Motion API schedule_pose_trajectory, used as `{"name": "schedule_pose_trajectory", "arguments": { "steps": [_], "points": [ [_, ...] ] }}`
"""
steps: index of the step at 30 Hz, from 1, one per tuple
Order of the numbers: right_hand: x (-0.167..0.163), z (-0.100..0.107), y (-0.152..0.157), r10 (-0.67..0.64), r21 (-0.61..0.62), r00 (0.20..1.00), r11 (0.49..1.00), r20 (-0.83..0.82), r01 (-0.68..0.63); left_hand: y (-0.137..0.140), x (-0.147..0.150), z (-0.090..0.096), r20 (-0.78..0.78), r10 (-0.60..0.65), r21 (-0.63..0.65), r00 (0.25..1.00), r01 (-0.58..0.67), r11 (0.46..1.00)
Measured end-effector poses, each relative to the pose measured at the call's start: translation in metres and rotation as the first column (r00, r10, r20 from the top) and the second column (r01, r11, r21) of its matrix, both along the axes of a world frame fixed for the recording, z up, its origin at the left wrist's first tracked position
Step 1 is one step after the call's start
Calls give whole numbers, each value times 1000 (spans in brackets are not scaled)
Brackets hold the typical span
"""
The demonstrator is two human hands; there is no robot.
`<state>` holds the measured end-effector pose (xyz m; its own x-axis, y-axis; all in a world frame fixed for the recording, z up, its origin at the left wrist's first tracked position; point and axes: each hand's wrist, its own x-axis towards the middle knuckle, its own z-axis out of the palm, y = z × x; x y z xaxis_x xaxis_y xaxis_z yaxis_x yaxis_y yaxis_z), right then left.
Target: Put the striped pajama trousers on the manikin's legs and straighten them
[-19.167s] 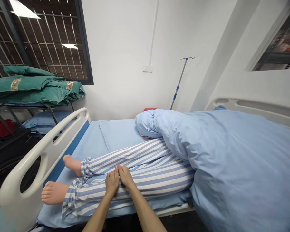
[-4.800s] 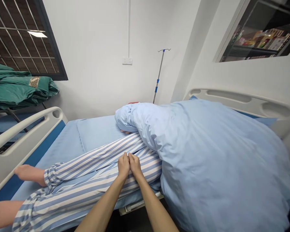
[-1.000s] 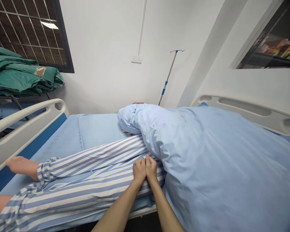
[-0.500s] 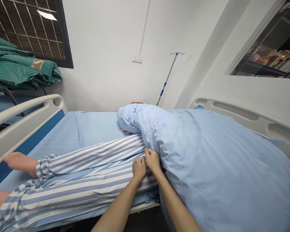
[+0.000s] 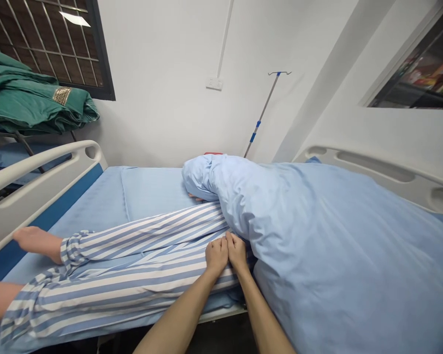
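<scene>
My left hand [image 5: 217, 256] and my right hand [image 5: 237, 250] are closed side by side, knuckles up, almost touching. Both rest on the thigh of the striped trousers [image 5: 125, 290], worn by a figure lying on the bed. Whatever cloth may be inside my fingers is hidden from the camera. Right beside my right hand, the thick folded edge of a light blue duvet [image 5: 302, 231] covers the figure's upper body. A bare foot [image 5: 39, 243] sticks out of the far trouser leg. Some fingertips [image 5: 196, 197] show beneath the duvet's far end.
A pale footboard [image 5: 40, 169] bounds the bed on the left, a headboard [image 5: 376, 167] on the right. Light blue sheet [image 5: 151, 184] covers the mattress. An IV pole [image 5: 263, 110] rises behind, near a wall socket [image 5: 214, 84]. Green folded cloth [image 5: 37, 105] lies beyond the footboard.
My right hand has come down slightly and now sits level with my left. The whole view has shifted a little; the duvet and legs keep their arrangement.
</scene>
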<state>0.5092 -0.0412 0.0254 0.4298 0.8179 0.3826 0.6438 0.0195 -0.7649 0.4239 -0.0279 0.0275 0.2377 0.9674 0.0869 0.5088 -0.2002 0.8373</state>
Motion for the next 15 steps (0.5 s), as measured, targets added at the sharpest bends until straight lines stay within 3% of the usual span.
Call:
{"name": "schedule_pose_trajectory", "arguments": {
  "steps": [6,11,15],
  "points": [
    [4,1,1,13,77,986,997,-168,0,10,11,17,100,-33,-102,994,44,994],
    [11,-7,8,47,135,933,991,-356,1,20,28,45,319,83,-139,944,-40,989],
    [15,-8,10,25,146,920,989,-391,35,15,33,38,348,96,-138,933,-50,989]
  ]
}}
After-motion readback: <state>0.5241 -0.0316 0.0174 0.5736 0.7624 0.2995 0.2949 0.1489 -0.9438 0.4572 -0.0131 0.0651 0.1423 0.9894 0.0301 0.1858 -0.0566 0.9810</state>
